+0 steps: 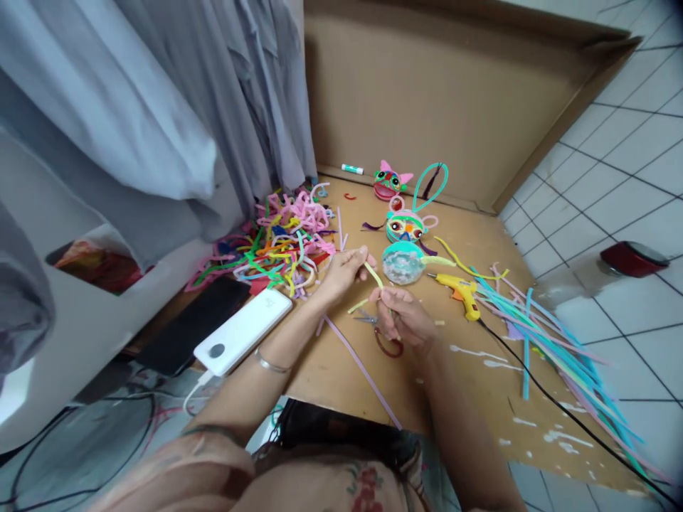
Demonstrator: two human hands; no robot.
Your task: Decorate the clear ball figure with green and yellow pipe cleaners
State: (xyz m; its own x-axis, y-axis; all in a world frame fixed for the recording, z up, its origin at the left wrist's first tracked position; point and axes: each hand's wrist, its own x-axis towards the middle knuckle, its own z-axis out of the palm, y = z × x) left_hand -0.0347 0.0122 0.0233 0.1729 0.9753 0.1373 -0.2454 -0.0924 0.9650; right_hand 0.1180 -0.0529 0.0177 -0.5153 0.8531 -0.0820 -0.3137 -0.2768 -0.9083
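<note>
Between my two hands stretches a short pale yellow pipe cleaner. My left hand pinches its upper end, and my right hand has closed fingers round the lower end. Under and beside my right hand lie scissors with dark red handles, partly hidden by the fingers. A short cut yellow pipe cleaner rests by the blades. Just beyond my hands sits a round turquoise-rimmed piece with a whitish, glue-like surface; a pale yellow strip sticks out from its right side.
Two colourful animal faces stand behind. To the left are a heap of pipe cleaners, a white power bank and a black phone-like slab. A yellow glue gun, its cord, and long pipe cleaners lie right.
</note>
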